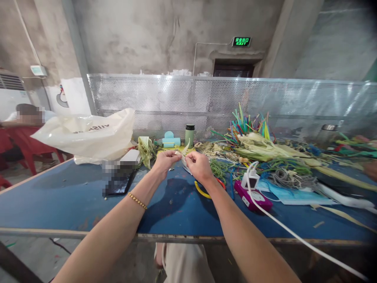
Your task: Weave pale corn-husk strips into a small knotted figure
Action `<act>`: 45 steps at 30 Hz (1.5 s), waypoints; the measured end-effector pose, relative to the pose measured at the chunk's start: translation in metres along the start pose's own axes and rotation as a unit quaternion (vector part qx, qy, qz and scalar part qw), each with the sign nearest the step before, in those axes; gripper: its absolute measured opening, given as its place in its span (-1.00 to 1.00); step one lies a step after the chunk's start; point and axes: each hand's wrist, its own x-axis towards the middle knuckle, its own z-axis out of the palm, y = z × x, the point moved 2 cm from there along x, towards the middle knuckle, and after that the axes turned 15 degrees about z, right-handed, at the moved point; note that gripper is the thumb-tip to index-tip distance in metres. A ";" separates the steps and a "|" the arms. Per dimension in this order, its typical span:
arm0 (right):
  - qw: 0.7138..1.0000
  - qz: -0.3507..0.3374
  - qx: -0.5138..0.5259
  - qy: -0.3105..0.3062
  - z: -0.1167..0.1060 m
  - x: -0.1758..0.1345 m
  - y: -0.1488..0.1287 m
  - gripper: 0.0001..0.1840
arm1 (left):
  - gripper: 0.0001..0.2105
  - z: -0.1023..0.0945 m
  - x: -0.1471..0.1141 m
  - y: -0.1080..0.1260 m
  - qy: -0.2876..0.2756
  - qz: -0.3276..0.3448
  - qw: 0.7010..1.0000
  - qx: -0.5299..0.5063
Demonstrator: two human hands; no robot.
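Above the middle of the blue table, my left hand [165,163] and my right hand [198,167] are close together with fingertips pinched. Between them is a pale green, pointed strip of corn husk [186,147], its tip rising above the fingers. Both hands appear to grip this strip; its lower part is mostly hidden by the fingers. A yellow-handled tool [202,191] lies below my right hand, partly covered by the forearm. Just beyond the left hand stands a bunch of crumpled husk [146,151].
A purple power strip [253,198] with a white charger and cable lies at right, near a blue face mask [300,195]. Behind are husks [265,147], coloured pipe cleaners [250,124], and a green bottle [190,135]. At left are a plastic bag [88,137] and a phone [120,182].
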 end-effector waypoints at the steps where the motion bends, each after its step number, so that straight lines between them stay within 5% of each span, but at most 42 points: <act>1: 1.000 0.004 0.002 -0.002 0.000 0.000 0.000 -0.84 | -0.80 0.000 0.000 0.001 -0.005 0.003 1.000 0.005; 11: 0.990 0.049 0.130 0.011 -0.004 0.009 0.007 -0.77 | -0.78 -0.003 0.004 -0.004 -0.023 -0.051 0.996 -0.072; 15: 0.971 0.117 0.199 -0.069 -0.002 0.011 0.012 -0.77 | -0.79 -0.003 0.005 -0.006 -0.013 -0.087 0.987 -0.136; 21: 0.982 -0.032 0.010 0.187 -0.012 0.000 -0.001 -0.80 | -0.79 -0.011 0.010 -0.010 0.089 -0.104 0.982 -0.128; 24: 0.995 -0.072 -0.040 0.050 0.000 -0.006 -0.008 -0.72 | -0.81 -0.011 0.009 -0.012 0.107 -0.100 0.981 -0.129; 26: 0.996 -0.058 -0.059 0.014 0.007 -0.009 -0.011 -0.70 | -0.81 -0.007 0.007 -0.013 0.099 -0.098 0.981 -0.137; 34: 0.999 0.035 -0.021 0.015 0.014 -0.006 -0.003 -0.71 | -0.82 0.005 -0.001 -0.017 0.043 -0.099 0.983 -0.146; 41: 0.996 0.018 -0.055 0.062 0.006 -0.006 -0.006 -0.70 | -0.81 0.008 -0.002 -0.006 0.010 0.018 0.998 -0.055; 45: 0.995 0.037 -0.063 0.061 0.003 -0.006 -0.007 -0.77 | -0.79 0.008 -0.001 -0.007 0.006 0.028 0.999 -0.037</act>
